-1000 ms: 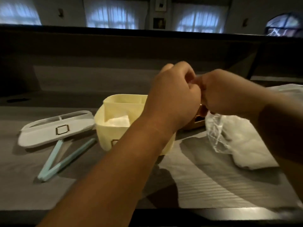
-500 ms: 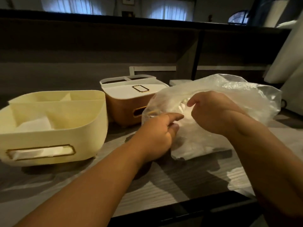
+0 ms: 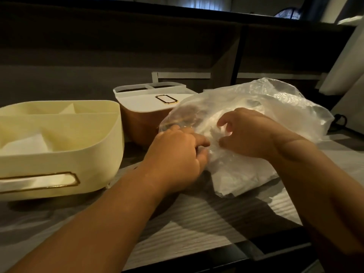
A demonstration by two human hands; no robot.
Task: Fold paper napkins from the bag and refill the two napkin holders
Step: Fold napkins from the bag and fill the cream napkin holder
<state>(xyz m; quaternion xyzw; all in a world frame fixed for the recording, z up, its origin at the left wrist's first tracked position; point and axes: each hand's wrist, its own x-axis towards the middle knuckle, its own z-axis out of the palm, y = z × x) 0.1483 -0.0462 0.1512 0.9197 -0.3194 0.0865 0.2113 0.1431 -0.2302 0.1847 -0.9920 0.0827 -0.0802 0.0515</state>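
Both hands grip the bag [image 3: 266,107] mouth: left hand [image 3: 177,152] pinching plastic, right hand [image 3: 248,133] curled, now spreading it wider. Napkins [image 3: 236,174] inside; extraction imminent, holders [image 3: 65,146] beside, left.

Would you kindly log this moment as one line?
left hand grips plastic bag | right hand reaches inside | cream holder lidless

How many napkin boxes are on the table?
2: a cream box at the left with no lid, and a brown box with a white lid behind it, beside the bag.
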